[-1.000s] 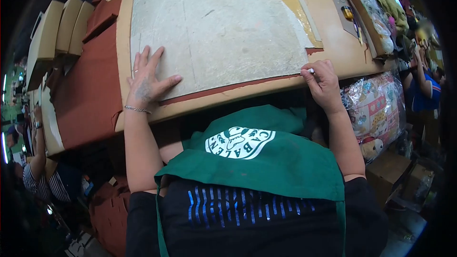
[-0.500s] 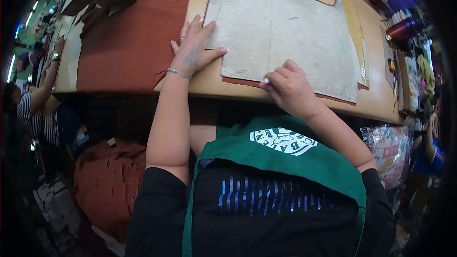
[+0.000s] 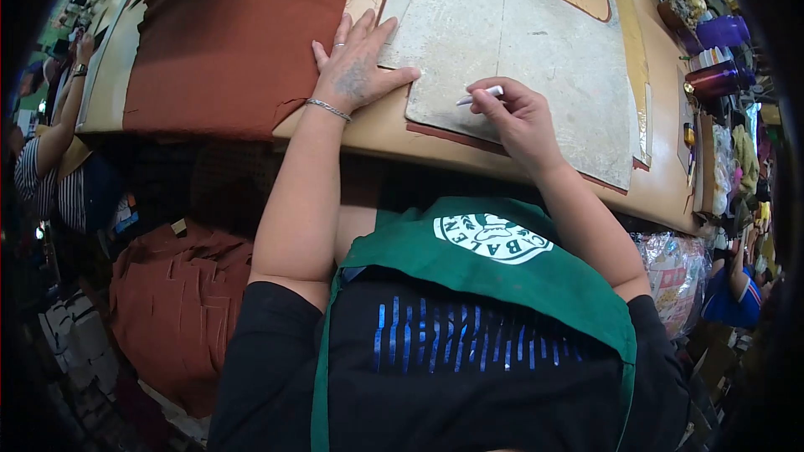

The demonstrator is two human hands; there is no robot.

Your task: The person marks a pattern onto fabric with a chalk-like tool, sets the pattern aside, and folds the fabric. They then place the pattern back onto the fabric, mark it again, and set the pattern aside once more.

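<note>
**White marking stick in right hand, over grey board**

White marking stick (image 3: 481,96) over the near part of a grey board (image 3: 557,63). Right hand (image 3: 523,121): grip narrow, stick pinched between thumb and fingers. Cannot tell whether its tip touches. Left hand (image 3: 356,75): spread, grasping nothing, at the board's left edge, thumb by the notched near-left corner.

Handling, by judgement: stick light and rigid, perhaps brittle, best pinched close to the tip. Board flat, thin, stiff, likely slick on top; take it by opposite edges. Reddish-brown material (image 3: 452,136) under it, showing along the near edge, probably soft and apt to shift.

Surface: tan tabletop (image 3: 377,141), smooth-looking. Larger reddish-brown sheet (image 3: 234,42) spread at left. Yellowish strip (image 3: 626,38) along the board's right side; purple container (image 3: 722,31) at far right.

Room: crowded. Reddish-brown heap (image 3: 180,310) below, near left; plastic-wrapped bundle (image 3: 674,276) near right. Person in striped top (image 3: 59,180) at left.
</note>
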